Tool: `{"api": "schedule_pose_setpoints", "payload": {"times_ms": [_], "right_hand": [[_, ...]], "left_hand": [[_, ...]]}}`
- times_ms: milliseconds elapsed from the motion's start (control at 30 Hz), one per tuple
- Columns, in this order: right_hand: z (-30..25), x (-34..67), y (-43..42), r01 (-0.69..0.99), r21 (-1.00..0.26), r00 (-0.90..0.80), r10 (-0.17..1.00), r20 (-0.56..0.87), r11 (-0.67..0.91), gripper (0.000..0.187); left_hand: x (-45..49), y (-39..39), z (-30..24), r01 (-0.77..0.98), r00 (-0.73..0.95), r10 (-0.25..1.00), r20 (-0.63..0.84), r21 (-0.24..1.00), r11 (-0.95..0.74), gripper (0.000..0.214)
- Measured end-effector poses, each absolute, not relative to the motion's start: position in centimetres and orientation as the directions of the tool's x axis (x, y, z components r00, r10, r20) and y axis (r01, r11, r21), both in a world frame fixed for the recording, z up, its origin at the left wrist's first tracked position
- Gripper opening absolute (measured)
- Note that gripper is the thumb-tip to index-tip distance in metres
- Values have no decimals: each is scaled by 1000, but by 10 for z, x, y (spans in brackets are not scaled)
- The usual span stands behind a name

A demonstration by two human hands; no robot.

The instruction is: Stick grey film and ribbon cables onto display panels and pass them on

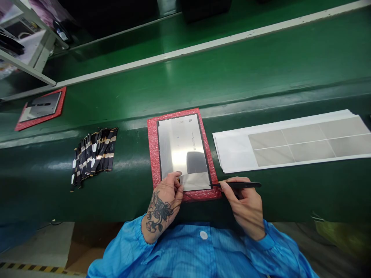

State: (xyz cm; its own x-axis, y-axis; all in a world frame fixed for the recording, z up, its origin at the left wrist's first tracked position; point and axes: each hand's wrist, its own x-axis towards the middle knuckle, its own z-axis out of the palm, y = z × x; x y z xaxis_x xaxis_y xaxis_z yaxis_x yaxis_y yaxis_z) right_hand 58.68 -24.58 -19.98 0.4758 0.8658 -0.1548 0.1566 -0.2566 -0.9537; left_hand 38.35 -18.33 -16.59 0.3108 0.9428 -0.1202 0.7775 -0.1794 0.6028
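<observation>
A silvery display panel [179,144] lies face down on a red bubble-wrap pad [152,146] at the near edge of the green bench. A grey adhesive strip [195,180] lies across the panel's near end. My left hand [165,199], tattooed on the back, pinches the strip's left end with thumb and fingers closed. My right hand [245,202] is closed round black tweezers [237,185], whose tip touches the strip's right end at the panel's corner.
A stack of white sheets with grey rectangular strips [290,143] lies to the right. A bundle of black flex cables [92,154] lies to the left. Another panel on a red pad [40,108] sits far left. A green conveyor belt [203,73] runs behind.
</observation>
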Motion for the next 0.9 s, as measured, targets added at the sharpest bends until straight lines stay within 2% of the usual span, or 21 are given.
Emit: {"api": "schedule_pose_setpoints", "payload": {"times_ms": [300, 467, 600, 667, 733, 767, 833, 900], "right_hand": [[-201, 588, -247, 181, -952, 473, 870, -137, -248, 23], [-201, 589, -248, 200, -944, 473, 870, -143, -263, 27], [-201, 588, -248, 206, -944, 475, 870, -134, -258, 26], [-201, 586, -247, 210, -943, 479, 868, -131, -258, 26], [-201, 586, -245, 209, -942, 481, 867, -134, -262, 25], [-200, 586, -245, 202, -943, 479, 866, -141, -265, 26], [-199, 589, -244, 171, -944, 482, 859, -171, -284, 27], [-196, 595, -247, 156, -940, 536, 825, -177, -303, 26]], "left_hand": [[385, -184, -168, 799, 371, 926, -61, 529, -286, 31], [378, -181, -169, 863, 320, 947, -19, 418, -283, 27], [364, -180, -175, 843, 313, 946, 86, 434, -318, 15], [359, -185, -182, 811, 340, 911, 233, 419, -409, 11], [357, -192, -189, 770, 444, 826, 349, 322, -550, 20], [357, -196, -193, 742, 521, 778, 352, 263, -617, 26], [359, -202, -200, 686, 654, 711, 257, 193, -701, 44], [361, -206, -205, 676, 693, 701, 165, 187, -712, 61]]}}
